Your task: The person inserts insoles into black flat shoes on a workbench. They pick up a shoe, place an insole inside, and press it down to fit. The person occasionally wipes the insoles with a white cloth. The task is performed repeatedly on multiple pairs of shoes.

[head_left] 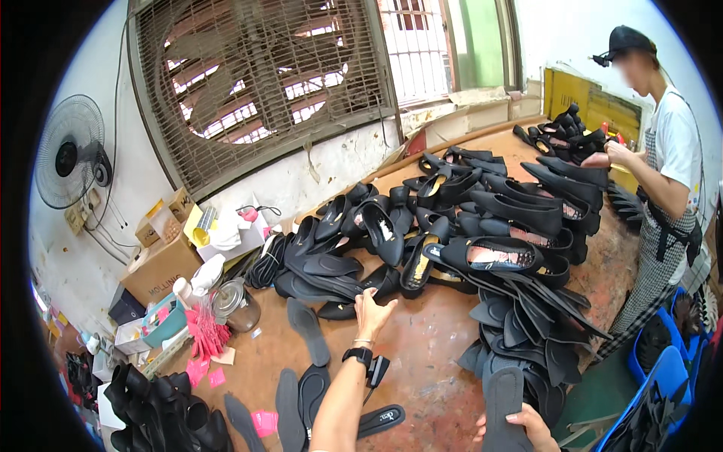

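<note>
My left hand (370, 312) reaches to the near edge of the shoe pile, thumb and fingers apart, beside a black flat shoe (340, 309) and a stack of dark insoles (324, 265). Its fingertips are at the ends of these pieces; whether they touch is unclear. At the lower right, my right hand (527, 423) is closed around a dark grey insole (504, 399), which stands upright with its rounded end up. Just beyond it lies a heap of black insoles (520, 324). Several loose insoles, one a grey insole (307, 331), lie around my left forearm.
Black pointed shoes (520, 211) cover the far side of the wooden table (422, 354). On the left are a glass jar (236, 307), pink gloves (205, 331), cardboard boxes (162, 267) and black heeled shoes (169, 414). A co-worker (666, 166) stands at right near blue bins (655, 377).
</note>
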`<state>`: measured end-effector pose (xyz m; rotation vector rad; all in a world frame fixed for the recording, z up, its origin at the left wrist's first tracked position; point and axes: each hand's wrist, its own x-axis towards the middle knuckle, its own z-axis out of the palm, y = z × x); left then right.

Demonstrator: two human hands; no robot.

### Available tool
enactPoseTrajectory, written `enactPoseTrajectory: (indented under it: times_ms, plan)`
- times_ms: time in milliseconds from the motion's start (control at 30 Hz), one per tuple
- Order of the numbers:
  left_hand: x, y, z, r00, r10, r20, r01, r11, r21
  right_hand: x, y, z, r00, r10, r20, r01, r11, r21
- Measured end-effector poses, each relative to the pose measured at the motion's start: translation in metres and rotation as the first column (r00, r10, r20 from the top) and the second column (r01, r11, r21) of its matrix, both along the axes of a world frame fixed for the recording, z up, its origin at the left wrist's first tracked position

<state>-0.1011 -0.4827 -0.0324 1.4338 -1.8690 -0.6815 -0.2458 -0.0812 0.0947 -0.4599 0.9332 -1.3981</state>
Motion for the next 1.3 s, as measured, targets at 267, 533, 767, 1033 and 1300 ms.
enactPoseTrajectory:
  times_ms: [267,533,767,1033,1300]
  plan:
    - [0.131,0.203,0.091,0.869,-0.418,0.265,0.449,0.891,-0.069,0.002,-0.022,-0.037,0.967,0.065,0.246,-0.038,0.993,-0.115]
    - [0.183,0.379,0.073,0.803,-0.542,0.247,0.536,0.839,0.096,-0.002,-0.022,-0.044,0.954,0.212,0.212,-0.172,0.967,-0.189]
    - [0.123,0.371,0.032,0.975,0.001,0.22,0.004,1.0,-0.02,0.013,-0.022,-0.044,0.956,0.261,-0.136,-0.25,0.964,0.091]
    - [0.098,0.322,0.052,0.97,-0.095,0.223,0.096,0.995,0.008,0.039,-0.013,-0.063,0.968,0.21,-0.134,-0.207,0.978,0.04]
    - [0.129,0.321,0.051,0.719,0.159,-0.676,-0.315,0.942,-0.114,0.023,-0.004,-0.067,0.973,0.184,-0.137,-0.193,0.98,-0.051]
